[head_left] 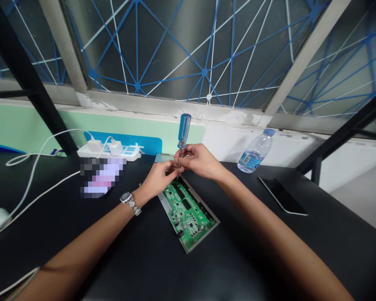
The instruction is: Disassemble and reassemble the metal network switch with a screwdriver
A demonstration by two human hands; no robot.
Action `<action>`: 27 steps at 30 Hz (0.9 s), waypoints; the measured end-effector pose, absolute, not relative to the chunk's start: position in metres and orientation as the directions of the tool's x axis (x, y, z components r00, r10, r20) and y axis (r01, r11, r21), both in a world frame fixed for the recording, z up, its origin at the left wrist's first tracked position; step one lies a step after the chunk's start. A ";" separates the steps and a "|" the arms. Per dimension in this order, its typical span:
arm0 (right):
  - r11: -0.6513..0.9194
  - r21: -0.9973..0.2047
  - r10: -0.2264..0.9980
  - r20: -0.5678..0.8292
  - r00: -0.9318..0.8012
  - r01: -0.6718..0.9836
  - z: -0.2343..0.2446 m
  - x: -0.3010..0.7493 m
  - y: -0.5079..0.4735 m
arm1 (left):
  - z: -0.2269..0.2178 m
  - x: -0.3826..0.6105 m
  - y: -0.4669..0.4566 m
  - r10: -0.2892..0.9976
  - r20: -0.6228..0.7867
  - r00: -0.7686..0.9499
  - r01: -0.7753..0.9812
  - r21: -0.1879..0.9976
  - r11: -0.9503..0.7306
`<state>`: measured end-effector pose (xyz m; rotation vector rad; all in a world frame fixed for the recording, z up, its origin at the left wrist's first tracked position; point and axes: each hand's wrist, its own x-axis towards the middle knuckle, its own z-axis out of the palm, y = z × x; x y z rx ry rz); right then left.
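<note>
A screwdriver (184, 127) with a clear blue handle stands nearly upright over the far end of a green circuit board (188, 215), which sits in a shallow metal tray on the table. My right hand (199, 159) pinches the screwdriver's shaft just below the handle. Lower down, my left hand (159, 175) has its fingers closed around the shaft near the tip, close above the board. The tip itself is mostly hidden by my fingers. On my left wrist is a silver watch (127, 198) with a bracelet beside it.
A white power strip (109, 151) with chargers and white cables lies at the back left, with a blurred-out object (103, 179) before it. A water bottle (256, 151) stands at the back right, near a dark phone (282, 195). Behind the black table (138, 267) rise a wall and window.
</note>
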<state>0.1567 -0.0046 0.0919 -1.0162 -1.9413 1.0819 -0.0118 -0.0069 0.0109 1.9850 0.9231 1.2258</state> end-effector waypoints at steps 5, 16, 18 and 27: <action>0.287 -0.927 0.869 0.146 -0.473 0.242 0.091 0.152 -0.007 | 0.013 -0.007 -0.008 0.821 0.461 0.336 0.208 0.814 -0.542; 0.360 -0.879 0.881 0.209 -0.424 0.313 0.091 0.162 -0.002 | 0.013 -0.009 -0.010 0.832 0.427 0.355 0.124 0.861 -0.494; 0.373 -0.872 0.874 0.215 -0.437 0.317 0.093 0.165 -0.001 | 0.014 -0.013 -0.010 0.831 0.431 0.351 0.149 0.851 -0.504; 0.395 -0.865 0.856 0.224 -0.466 0.310 0.098 0.164 -0.003 | 0.019 -0.017 -0.010 0.831 0.439 0.343 0.218 0.823 -0.525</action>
